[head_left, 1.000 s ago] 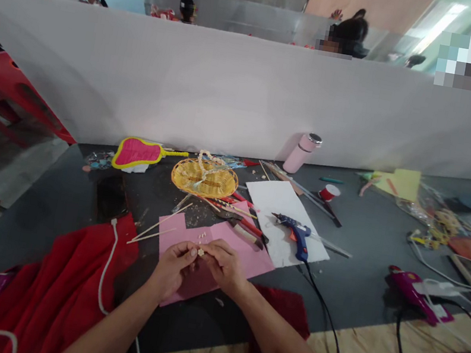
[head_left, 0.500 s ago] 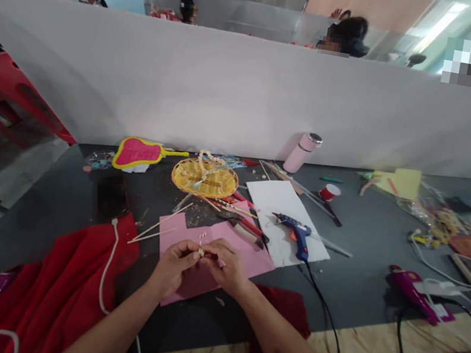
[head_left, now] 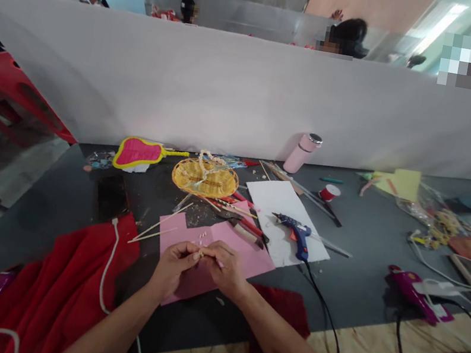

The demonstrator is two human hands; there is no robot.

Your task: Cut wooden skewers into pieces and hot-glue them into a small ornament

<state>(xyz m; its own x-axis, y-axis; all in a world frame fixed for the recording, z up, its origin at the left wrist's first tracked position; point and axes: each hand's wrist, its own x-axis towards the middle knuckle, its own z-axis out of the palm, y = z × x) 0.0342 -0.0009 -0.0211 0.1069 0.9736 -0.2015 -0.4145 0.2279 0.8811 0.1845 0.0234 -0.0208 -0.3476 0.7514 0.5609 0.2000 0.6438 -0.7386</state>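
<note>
Over a sheet of pink paper (head_left: 193,290), my left hand (head_left: 176,260) and my right hand (head_left: 223,265) meet fingertip to fingertip. Between them is a small pale piece (head_left: 201,254), too small to name and mostly covered by the fingers. My left thumb and forefinger pinch it; my right fingers are closed against its other side. A few tiny pale bits (head_left: 203,234) lie on the paper just beyond the fingertips. Thin sticks (head_left: 159,224) rest on the paper's left part, and red-handled pliers (head_left: 249,227) lie behind my right hand.
A wicker basket (head_left: 205,178) stands behind the paper. To the right, a blue glue gun (head_left: 299,229) lies on a white sheet (head_left: 269,191), its cord trailing off the front edge. A pink bottle (head_left: 302,153), a phone (head_left: 112,197) and a red cloth (head_left: 66,269) are also here.
My right fingers have shifted slightly and lie lower and flatter over the small piece. My left hand stays nearly still; the things on the table have not moved.
</note>
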